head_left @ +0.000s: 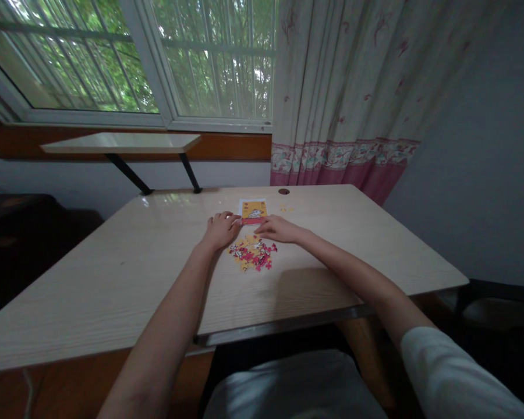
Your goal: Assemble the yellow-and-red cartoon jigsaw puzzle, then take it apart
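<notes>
A small jigsaw picture [254, 209] lies flat near the middle of the table. It is yellow with a pale figure, a red strip along its near edge and a white border at the left and top. My left hand [222, 228] rests at its lower left corner, fingers spread and slightly bent. At the lower right corner is my right hand [280, 228], index finger touching the red strip and thumb apart from it. Just nearer to me lies a heap of loose jigsaw pieces [254, 254] in red, yellow and white. No piece shows in either hand.
A few yellow pieces [286, 208] lie right of the picture. A round cable hole [283, 191] is near the far edge of the wooden table [157, 279]. A raised shelf [126, 142] on black legs stands at the back left, with a window and curtain [332, 105] behind.
</notes>
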Motion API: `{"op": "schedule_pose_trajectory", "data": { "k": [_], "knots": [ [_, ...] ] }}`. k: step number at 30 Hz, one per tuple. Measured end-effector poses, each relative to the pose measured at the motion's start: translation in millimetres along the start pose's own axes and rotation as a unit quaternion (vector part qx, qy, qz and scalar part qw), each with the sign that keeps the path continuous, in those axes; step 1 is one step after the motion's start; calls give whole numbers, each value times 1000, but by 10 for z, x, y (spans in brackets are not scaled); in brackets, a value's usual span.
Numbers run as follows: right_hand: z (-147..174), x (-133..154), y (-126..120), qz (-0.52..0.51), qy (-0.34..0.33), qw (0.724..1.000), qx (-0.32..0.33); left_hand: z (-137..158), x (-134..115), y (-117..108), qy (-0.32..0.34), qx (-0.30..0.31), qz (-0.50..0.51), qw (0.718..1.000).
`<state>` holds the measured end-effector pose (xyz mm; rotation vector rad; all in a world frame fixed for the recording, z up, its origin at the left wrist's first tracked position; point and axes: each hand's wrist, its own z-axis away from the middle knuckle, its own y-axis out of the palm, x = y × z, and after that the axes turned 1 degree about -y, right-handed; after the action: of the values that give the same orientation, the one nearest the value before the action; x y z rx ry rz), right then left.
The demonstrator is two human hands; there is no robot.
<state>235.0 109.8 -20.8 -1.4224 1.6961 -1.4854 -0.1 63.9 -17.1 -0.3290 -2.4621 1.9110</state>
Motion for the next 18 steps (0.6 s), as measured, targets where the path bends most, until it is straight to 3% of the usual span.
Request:
{"op": "schedule_pose_trajectory", "data": {
  "k": [4,9,13,18],
  "knots": [
    [-29,33,59,-1,-15,1000,9,8,-58,-33,23,-8,-4,1000],
    [44,7,-25,-13,14,1000,10,21,-165,-58,55,-3,-3,998],
    [110,72,-98,15,80,997,9,38,-288,-74,95,12,2,995],
    [230,131,-174,-17,191,980,60,60,-436,-88,136,34,17,990]
  ]
}}
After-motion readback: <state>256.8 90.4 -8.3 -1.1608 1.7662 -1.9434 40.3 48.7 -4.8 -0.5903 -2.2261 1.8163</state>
